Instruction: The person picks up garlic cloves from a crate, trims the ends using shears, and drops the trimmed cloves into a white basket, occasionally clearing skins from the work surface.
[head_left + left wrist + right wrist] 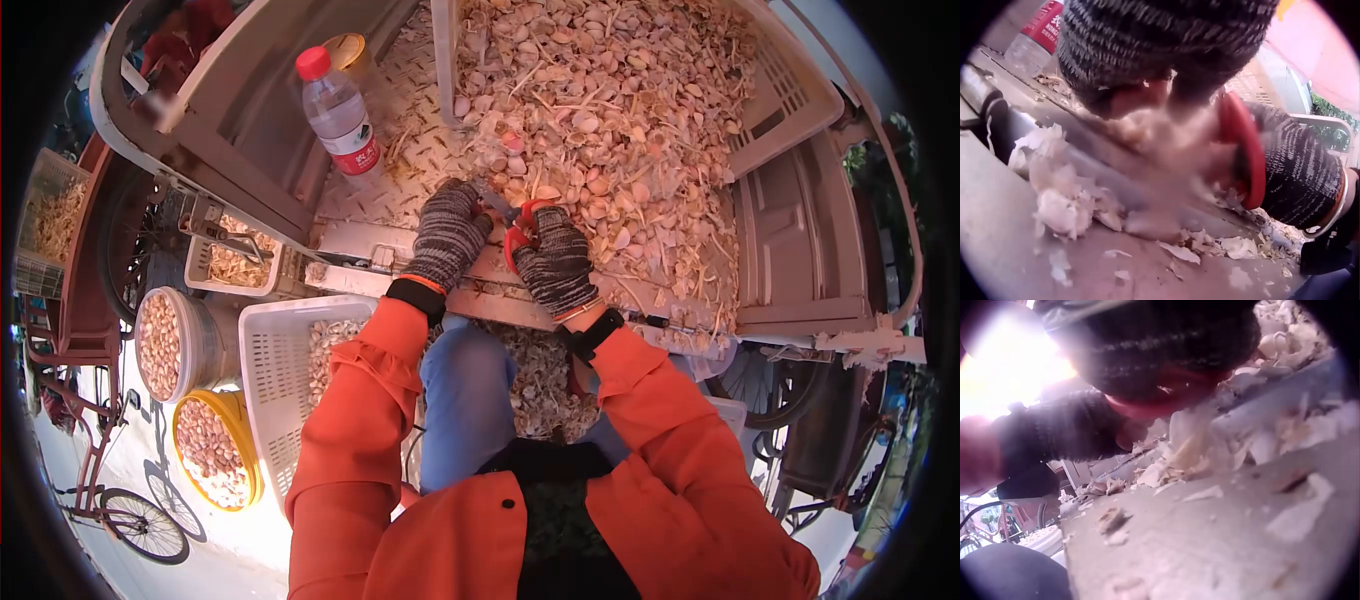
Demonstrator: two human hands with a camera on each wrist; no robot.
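My right hand point(555, 262), in a dark striped knit glove, grips red-handled scissors point(513, 248). Their metal blades point up and left toward my left hand point(450, 238), gloved alike. The left fingers are curled, with bare fingertips pinching a pale piece of garlic point(1141, 125), blurred in the left wrist view. Both hands are close together over the front edge of a metal cart bed point(400, 200). A heap of garlic cloves and dry stalks point(620, 130) lies just beyond them. Papery skins point(1179, 462) litter the edge under the right hand.
A red-capped water bottle point(340, 115) stands on the bed at left, by a yellow-lidded jar point(347, 48). Below left are a white basket point(270, 400), a white bucket point(205, 345) and a yellow bucket point(255, 470), holding garlic. Cart side walls point(810, 240) flank the bed.
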